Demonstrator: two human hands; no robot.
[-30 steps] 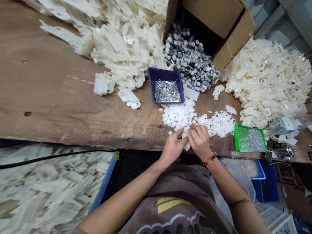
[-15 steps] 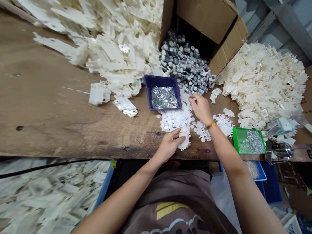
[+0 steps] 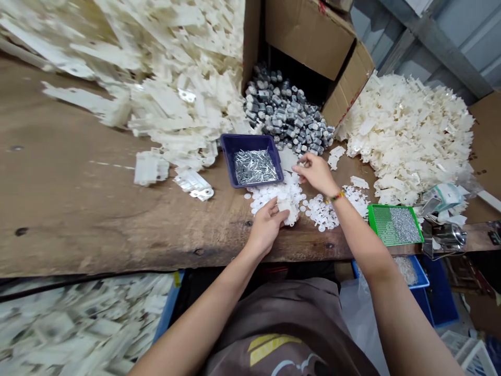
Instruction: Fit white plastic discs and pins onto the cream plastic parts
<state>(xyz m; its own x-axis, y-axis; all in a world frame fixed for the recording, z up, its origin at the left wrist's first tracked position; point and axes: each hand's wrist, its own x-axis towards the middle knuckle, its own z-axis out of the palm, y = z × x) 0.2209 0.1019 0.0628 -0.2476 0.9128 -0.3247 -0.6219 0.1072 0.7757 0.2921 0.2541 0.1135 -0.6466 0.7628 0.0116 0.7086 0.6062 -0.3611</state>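
The left hand [image 3: 264,227] is holding a white plastic plate [image 3: 288,212] just above the near part of the bench [image 3: 97,224], over the edge of a spread of white discs [image 3: 260,197]. Its thumb and fingers are pressing on the plate from its left side. The right hand [image 3: 319,175] is hovering ahead and to the right, thumb and fingertips drawn together and pinching a small grey piece [image 3: 301,163]; this may be one of the small motors, but it is too small and half covered to be sure.

The two pieces are staying apart at this instant, so the work on this plate is looking part done: the plate is in hand, the grey piece is picked up, and nothing is showing the two joined. Whether anything is already sitting inside the plate cannot be told.

Plenty is waiting. The small motors [image 3: 289,112] are spilling from a cardboard box [image 3: 309,39], pins [image 3: 256,166] are filling much of a purple tray [image 3: 228,162], and small white parts [image 3: 323,213] are lying beside the discs. Large heaps of loose plastic, a left pile [image 3: 176,102] and a right pile [image 3: 410,136], are flanking the box.
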